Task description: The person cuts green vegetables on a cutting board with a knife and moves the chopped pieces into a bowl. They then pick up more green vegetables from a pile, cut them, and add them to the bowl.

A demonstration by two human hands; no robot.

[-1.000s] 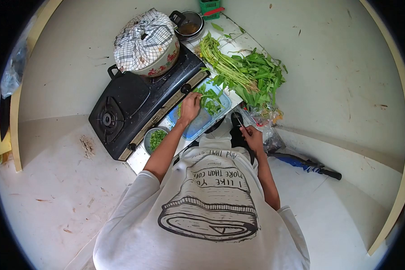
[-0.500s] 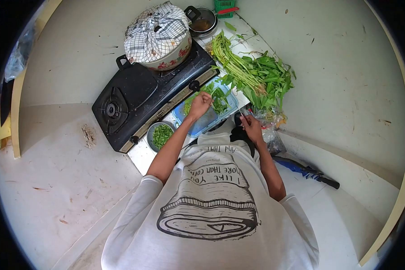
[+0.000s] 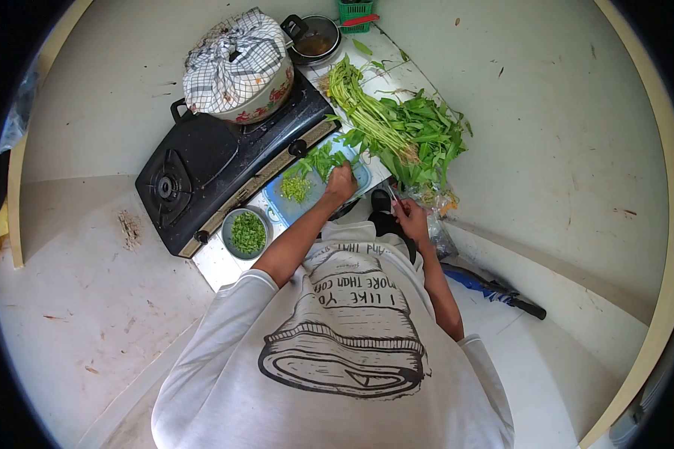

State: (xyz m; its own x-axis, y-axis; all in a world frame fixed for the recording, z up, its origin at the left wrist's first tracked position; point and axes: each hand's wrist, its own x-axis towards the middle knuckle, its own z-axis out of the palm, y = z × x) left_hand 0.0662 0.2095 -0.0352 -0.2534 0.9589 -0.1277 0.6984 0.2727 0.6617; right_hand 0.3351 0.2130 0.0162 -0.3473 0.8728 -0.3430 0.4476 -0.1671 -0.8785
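My left hand (image 3: 342, 182) is curled at the right side of a blue plastic tray (image 3: 277, 200), closed on some leafy greens (image 3: 323, 159); its fingertips are partly hidden. Beside these leaves on the tray lies a small heap of chopped light-green stems (image 3: 295, 188). My right hand (image 3: 413, 218) grips a knife (image 3: 393, 194) by its handle, to the right of the tray, with the thin blade pointing up and away from me. A grey bowl (image 3: 227, 245) of chopped greens (image 3: 248, 233) stands left of the tray.
A black two-burner stove (image 3: 225, 168) carries a pot (image 3: 266, 106) covered by a checked cloth (image 3: 228, 67). Behind the tray lies a bunch of long-stemmed greens (image 3: 397, 123). A small pan (image 3: 316, 41) and a green basket (image 3: 354, 11) stand farther back. A folded umbrella (image 3: 494, 288) lies at right.
My left hand has moved down toward the tray's near right side and closed over the leaves. My right hand still holds the knife beside the tray. The whole view has shifted slightly.
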